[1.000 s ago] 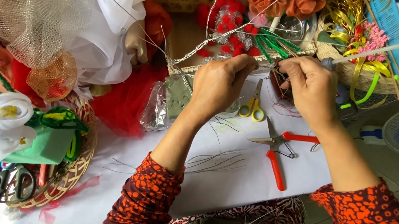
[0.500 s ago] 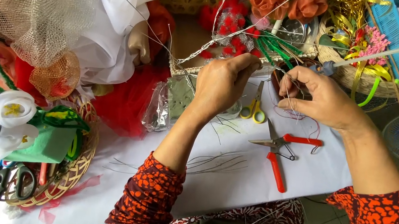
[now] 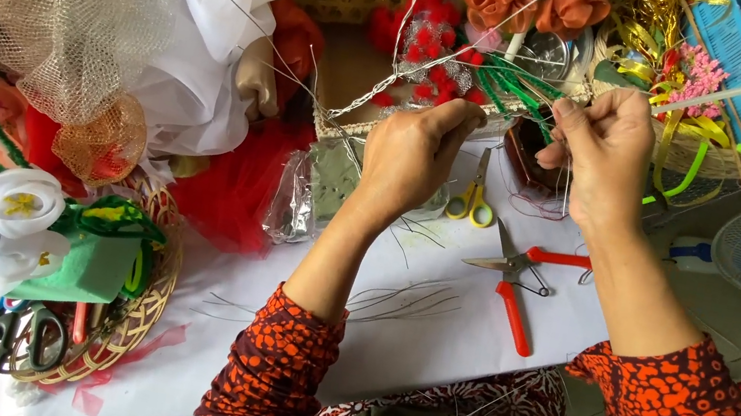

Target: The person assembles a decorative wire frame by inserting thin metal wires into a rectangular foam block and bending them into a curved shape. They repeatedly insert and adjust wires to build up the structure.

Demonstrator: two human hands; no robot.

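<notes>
while both hands pinch wire, basket holds scissors, maybe pens.

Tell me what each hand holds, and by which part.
Left hand pinches a thin wire at its near end; right hand pinches fine wire strands, exact part unclear.

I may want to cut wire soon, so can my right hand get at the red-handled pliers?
Probably yes: the red-handled pliers lie uncovered on the white table, just below the right hand, though that hand is pinching thin wire.
</notes>
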